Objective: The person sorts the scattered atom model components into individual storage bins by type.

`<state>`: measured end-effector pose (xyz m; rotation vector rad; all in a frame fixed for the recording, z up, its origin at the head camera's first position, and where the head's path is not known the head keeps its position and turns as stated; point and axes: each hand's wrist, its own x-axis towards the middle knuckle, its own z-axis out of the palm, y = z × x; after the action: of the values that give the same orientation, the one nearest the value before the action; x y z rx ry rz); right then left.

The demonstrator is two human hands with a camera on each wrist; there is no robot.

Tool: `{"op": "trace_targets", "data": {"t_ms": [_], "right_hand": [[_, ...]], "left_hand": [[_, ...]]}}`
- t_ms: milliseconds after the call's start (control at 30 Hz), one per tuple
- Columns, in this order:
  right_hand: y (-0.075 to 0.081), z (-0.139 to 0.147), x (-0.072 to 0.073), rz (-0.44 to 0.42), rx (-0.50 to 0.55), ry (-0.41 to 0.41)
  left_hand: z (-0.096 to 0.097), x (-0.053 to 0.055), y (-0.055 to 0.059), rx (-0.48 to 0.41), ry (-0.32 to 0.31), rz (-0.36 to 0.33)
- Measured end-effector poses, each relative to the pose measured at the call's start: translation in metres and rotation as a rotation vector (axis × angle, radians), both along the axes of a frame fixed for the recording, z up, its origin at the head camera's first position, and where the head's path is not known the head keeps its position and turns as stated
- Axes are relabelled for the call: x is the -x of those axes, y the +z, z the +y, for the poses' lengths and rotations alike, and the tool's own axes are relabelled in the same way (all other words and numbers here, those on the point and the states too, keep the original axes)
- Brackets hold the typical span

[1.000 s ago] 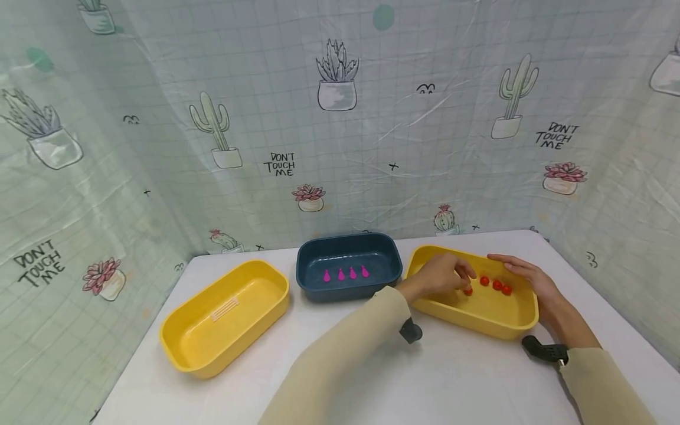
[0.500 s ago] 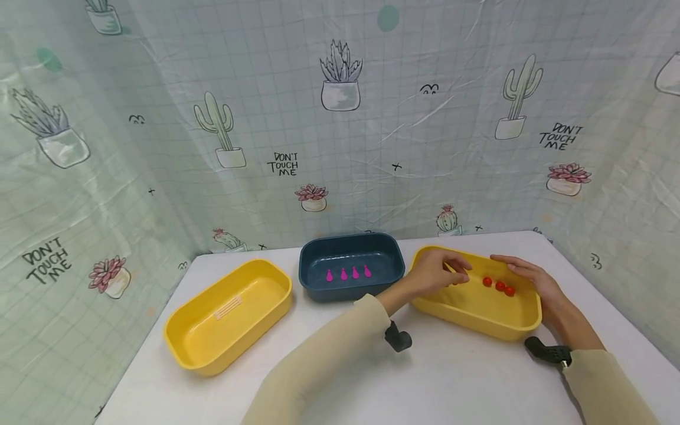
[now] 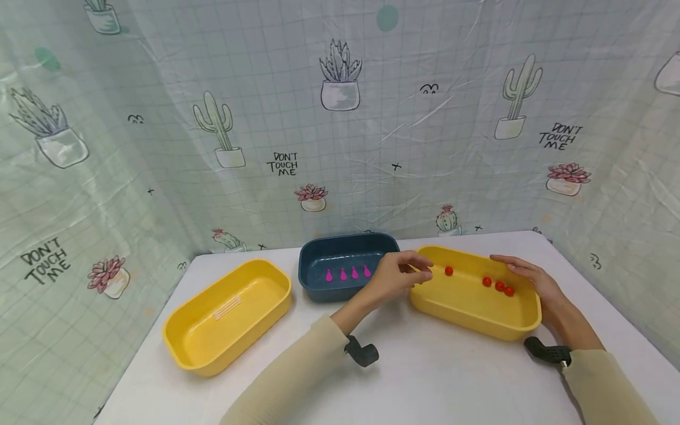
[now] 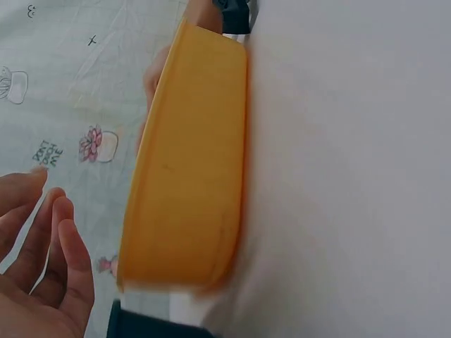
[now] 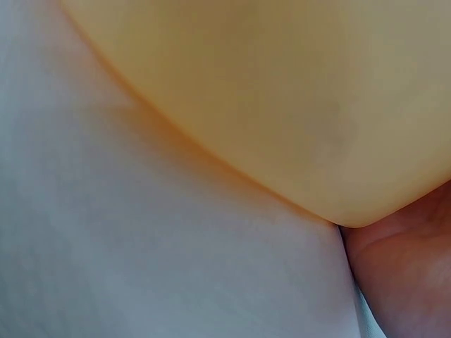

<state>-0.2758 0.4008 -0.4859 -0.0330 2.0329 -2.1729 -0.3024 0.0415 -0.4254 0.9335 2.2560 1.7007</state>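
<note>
My left hand hovers between the dark blue tray and the right yellow tray, fingers loosely bent and holding nothing. In the left wrist view, those bent fingers appear beside the tray's outer wall. My right hand rests against the right end of this tray, fingers stretched along its back rim; the thumb is hidden. Inside lie small red balls: one ball sits alone toward the back left, while three others form a short row near the right hand. The right wrist view is mostly the tray's wall.
The dark blue tray stands at the back middle with several pink pear-shaped pieces in a row. Another yellow tray on the left contains several thin pale sticks. A patterned curtain surrounds the white table.
The left hand has moved left out of the right yellow tray. One red ball, earlier at its fingertips, now lies farther left and back. The right hand stays at the tray.
</note>
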Motion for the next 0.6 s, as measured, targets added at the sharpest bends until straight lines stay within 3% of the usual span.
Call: {"op": "trace_targets", "data": {"t_ms": [333,600], "right_hand": [[-0.001,0.006,-0.001,0.0,0.021,0.0],[-0.003,0.007,-0.002,0.005,0.024,0.0]], "left_hand": [[-0.046,-0.018,-0.022,-0.006,0.006,-0.027],[-0.082,-0.035,-0.036,0.007,0.055,-0.044]]}}
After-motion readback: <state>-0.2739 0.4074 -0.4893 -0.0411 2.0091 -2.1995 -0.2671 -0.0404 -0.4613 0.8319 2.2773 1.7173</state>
